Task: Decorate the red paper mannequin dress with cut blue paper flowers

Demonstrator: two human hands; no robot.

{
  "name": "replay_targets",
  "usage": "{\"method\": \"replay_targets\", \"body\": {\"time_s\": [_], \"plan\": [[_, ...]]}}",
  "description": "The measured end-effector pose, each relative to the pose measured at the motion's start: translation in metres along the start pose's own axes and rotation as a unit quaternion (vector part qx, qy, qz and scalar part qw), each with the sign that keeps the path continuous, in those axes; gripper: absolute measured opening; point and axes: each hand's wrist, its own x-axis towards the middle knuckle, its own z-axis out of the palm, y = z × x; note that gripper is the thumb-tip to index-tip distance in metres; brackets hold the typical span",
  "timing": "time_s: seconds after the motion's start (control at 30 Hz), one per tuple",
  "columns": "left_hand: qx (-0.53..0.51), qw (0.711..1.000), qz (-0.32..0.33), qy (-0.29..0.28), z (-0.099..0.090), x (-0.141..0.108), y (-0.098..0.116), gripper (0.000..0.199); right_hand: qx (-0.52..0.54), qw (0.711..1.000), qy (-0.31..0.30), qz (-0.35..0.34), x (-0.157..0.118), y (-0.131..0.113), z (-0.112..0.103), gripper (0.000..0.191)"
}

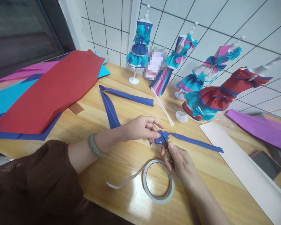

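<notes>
Between the thumb and fingers of my left hand (148, 128) is a small blue flower-shaped cutout (159, 139) of fabric or paper; I cannot tell which. My right hand (179, 157) is closed around a pair of scissors (168, 150), whose blades lie against the cutout. A narrow blue strip (196, 142) runs off to the right, close to the cutout. Just below my hands, a roll of white tape (144, 181) rests on the wooden table (103, 184), with a loose end curling left. Farther back lies a folded blue strip (131, 96).
Dressed miniature mannequins stand along the tiled wall, among them one in blue (140, 43) and one in red (214, 93). Red sheet material (53, 90) covers other coloured sheets at left. A white strip (234, 159), purple sheet (259, 128) and dark flat object (266, 164) are at right.
</notes>
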Motion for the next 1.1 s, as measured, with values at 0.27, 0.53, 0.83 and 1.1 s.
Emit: {"method": "replay_targets", "body": {"time_s": [0.27,0.53,0.83,1.1], "plan": [[-0.005,1.0,-0.008,0.017,0.0032,0.0007,0.0039,0.031,-0.007,1.0,0.0,-0.003,-0.0009,-0.0006,-0.0001,0.044],[-0.004,1.0,-0.011,0.005,0.0025,0.0003,0.0011,0.032,0.007,1.0,0.007,0.008,-0.0013,-0.0021,0.0018,0.045],[-0.002,1.0,-0.009,-0.001,0.0075,-0.0007,-0.0005,0.037,0.022,1.0,-0.001,-0.005,-0.0002,-0.0014,0.0023,0.045],[-0.008,1.0,-0.005,-0.006,0.0067,-0.0005,-0.0021,0.041,0.024,1.0,0.004,0.003,-0.001,-0.0011,0.0019,0.047]]}}
